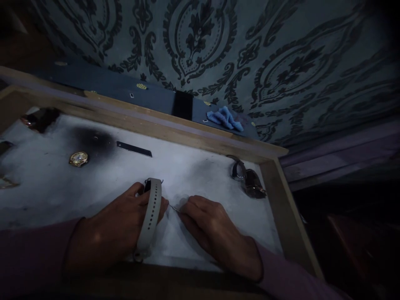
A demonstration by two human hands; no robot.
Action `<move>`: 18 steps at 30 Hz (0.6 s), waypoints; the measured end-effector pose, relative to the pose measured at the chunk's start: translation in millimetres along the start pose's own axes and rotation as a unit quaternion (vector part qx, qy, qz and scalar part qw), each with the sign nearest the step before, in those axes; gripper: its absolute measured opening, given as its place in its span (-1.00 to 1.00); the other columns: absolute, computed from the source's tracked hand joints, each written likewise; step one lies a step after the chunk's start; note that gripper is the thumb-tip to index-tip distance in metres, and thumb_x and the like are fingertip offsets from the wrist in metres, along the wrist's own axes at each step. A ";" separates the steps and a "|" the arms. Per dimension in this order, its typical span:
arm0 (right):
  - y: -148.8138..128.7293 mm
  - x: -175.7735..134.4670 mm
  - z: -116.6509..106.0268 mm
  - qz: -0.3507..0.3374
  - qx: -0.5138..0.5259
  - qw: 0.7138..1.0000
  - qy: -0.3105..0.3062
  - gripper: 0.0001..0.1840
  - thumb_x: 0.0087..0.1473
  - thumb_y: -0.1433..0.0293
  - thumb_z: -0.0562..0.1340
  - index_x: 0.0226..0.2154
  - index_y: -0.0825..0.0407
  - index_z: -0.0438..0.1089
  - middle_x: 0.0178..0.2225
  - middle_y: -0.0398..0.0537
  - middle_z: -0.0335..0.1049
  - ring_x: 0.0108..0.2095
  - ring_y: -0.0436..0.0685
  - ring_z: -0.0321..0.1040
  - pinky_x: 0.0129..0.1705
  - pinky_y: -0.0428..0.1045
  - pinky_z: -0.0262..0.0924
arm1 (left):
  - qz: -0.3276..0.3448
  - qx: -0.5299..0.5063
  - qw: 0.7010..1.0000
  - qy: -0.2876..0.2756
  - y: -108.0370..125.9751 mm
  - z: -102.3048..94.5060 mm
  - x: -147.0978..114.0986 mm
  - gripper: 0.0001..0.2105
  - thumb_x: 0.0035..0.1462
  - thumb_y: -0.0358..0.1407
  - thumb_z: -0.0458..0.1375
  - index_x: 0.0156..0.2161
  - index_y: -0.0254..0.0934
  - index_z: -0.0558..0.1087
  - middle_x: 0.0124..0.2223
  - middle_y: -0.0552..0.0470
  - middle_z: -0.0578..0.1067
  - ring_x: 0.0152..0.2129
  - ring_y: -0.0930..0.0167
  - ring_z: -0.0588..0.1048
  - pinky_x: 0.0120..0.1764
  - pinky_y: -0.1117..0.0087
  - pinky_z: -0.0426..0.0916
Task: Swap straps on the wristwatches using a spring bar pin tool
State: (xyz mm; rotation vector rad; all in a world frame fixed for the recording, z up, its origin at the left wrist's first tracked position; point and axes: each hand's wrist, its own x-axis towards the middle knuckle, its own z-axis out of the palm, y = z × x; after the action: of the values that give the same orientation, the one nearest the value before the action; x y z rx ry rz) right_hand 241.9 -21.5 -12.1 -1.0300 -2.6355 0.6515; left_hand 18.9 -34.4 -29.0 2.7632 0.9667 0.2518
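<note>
One grey-strapped watch (152, 212) is being held in your left hand (117, 221), low and left of the frame's centre, while your right hand (214, 227) is pinching a thin piece (174, 208) at lower middle. A gold-coloured watch (78, 158) is lying at middle left, and a dark strip (134, 148) is resting left of centre.

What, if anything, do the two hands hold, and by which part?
The left hand holds a grey strap, fingers passing behind its middle; the exact grip is partly hidden. The right hand pinches a thin rod by its right end.
</note>
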 end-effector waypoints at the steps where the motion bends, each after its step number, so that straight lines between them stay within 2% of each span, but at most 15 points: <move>1: 0.2 0.1 0.7 0.000 0.002 1.000 -0.001 -0.72 0.28 0.49 0.03 -0.42 0.11 0.36 -0.46 -0.06 0.36 -0.48 0.03 0.27 -0.45 -0.07 0.16 | 0.002 0.000 1.000 0.006 0.0 -0.9 0.5 -0.89 0.20 -0.44 0.06 -0.22 -0.29 0.42 -0.22 0.02 0.49 -0.24 0.33 0.37 -0.15 0.24 0.13; 6: 1.7 -0.2 3.1 0.000 0.010 1.000 0.002 -0.74 0.27 0.51 0.05 -0.42 0.12 0.35 -0.47 -0.07 0.35 -0.47 0.04 0.28 -0.45 -0.07 0.16 | 0.011 -0.001 1.000 0.020 -0.4 -3.3 3.3 -0.89 0.20 -0.45 0.04 -0.28 -0.30 0.40 -0.27 0.04 0.49 -0.28 0.35 0.37 -0.18 0.23 0.12; 18: -1.8 -1.6 8.2 0.001 -0.027 1.000 0.011 -0.78 0.22 0.56 0.09 -0.45 0.10 0.32 -0.48 -0.08 0.35 -0.48 0.03 0.27 -0.45 -0.08 0.13 | -0.003 -0.012 1.000 0.004 -1.1 0.8 1.2 -0.91 0.20 -0.41 0.05 -0.23 -0.28 0.41 -0.27 0.05 0.48 -0.28 0.35 0.38 -0.11 0.25 0.13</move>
State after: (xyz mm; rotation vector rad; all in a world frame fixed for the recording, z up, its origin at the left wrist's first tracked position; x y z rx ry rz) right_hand 239.0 -26.3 -18.5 -1.0497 -2.6476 0.5690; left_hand 19.3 -32.9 -29.9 2.7400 0.9676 0.2712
